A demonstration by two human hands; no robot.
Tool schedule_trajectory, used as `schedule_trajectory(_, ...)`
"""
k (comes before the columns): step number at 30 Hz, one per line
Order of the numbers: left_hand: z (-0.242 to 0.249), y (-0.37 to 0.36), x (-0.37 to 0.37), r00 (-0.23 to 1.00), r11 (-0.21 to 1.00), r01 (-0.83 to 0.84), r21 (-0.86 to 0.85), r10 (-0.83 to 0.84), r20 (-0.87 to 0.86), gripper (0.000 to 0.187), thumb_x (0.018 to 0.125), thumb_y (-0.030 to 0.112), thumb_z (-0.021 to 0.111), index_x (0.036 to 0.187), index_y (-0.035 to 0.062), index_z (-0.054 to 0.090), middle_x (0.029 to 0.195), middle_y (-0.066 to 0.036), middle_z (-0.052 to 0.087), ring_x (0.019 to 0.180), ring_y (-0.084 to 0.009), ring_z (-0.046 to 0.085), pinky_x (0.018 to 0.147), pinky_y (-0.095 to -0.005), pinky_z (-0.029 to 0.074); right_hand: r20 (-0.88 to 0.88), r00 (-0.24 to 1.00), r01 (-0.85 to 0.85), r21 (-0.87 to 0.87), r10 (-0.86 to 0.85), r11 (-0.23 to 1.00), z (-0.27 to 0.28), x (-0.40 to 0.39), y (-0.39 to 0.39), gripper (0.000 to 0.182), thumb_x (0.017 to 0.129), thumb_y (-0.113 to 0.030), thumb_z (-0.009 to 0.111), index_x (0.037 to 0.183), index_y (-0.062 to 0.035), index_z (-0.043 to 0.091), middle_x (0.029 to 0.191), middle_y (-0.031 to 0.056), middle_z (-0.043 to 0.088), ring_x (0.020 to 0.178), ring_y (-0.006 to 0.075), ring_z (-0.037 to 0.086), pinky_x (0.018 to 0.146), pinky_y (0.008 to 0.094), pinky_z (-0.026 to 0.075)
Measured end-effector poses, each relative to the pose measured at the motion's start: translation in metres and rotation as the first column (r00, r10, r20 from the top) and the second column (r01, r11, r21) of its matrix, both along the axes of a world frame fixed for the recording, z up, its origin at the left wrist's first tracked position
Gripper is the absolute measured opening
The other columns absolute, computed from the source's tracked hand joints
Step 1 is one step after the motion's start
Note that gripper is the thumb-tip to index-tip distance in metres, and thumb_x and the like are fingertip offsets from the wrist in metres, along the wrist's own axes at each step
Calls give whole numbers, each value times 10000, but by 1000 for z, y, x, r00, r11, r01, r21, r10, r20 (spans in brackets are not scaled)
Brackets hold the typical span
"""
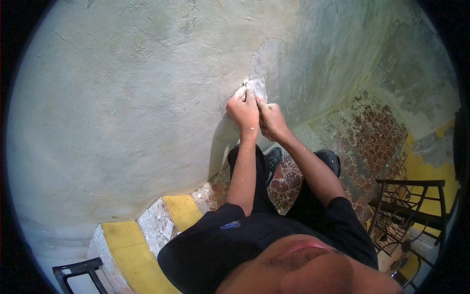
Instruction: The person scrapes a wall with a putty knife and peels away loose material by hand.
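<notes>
Both of my hands are raised together in front of the rough, grey-green plastered wall (137,88). A thin, flat scraper-like blade (260,87) lies between them, close to the wall surface. My left hand (243,109) has its fingers pinched at the blade's upper left edge, with whitish dust on the fingertips. Wrapped round the blade's lower end, my right hand (271,119) has its thumb laid along it; the handle is hidden in the fingers. A paler, bare patch of wall (264,56) shows just above the blade.
Yellow-edged steps (129,250) run along the wall at lower left, near a black frame (81,267). Brown stone-patterned floor (374,127) with pale debris spreads to the right. A black metal railing (411,210) stands at lower right. My shoes (274,159) rest on the floor below.
</notes>
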State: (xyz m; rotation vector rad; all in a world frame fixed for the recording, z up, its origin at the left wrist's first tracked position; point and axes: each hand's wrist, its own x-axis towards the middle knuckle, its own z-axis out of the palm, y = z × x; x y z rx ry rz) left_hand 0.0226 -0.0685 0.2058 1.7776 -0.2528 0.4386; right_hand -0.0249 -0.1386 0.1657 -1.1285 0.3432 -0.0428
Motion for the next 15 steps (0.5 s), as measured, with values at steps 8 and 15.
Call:
schedule_trajectory(8,16,-7,-5,1000,998,-29,59,29,12,238,955,124,696,920,-110,721,682,-98,715,626,-90,584,597,-323,493,7,1000,18,104,-19,994,10,1,-2,594,1042,-499,535,619,-85,477,506,-18,440,347,108,357,324,324,264)
schedule_trajectory(15,22,-17,-11,994,994,-102,44,100,38,209,952,102,670,933,-98,723,761,-180,746,654,-184,689,632,-370,514,19,997,79,32,-79,996,12,-1,-6,608,1043,-493,536,625,-53,501,515,6,479,350,122,391,325,327,273)
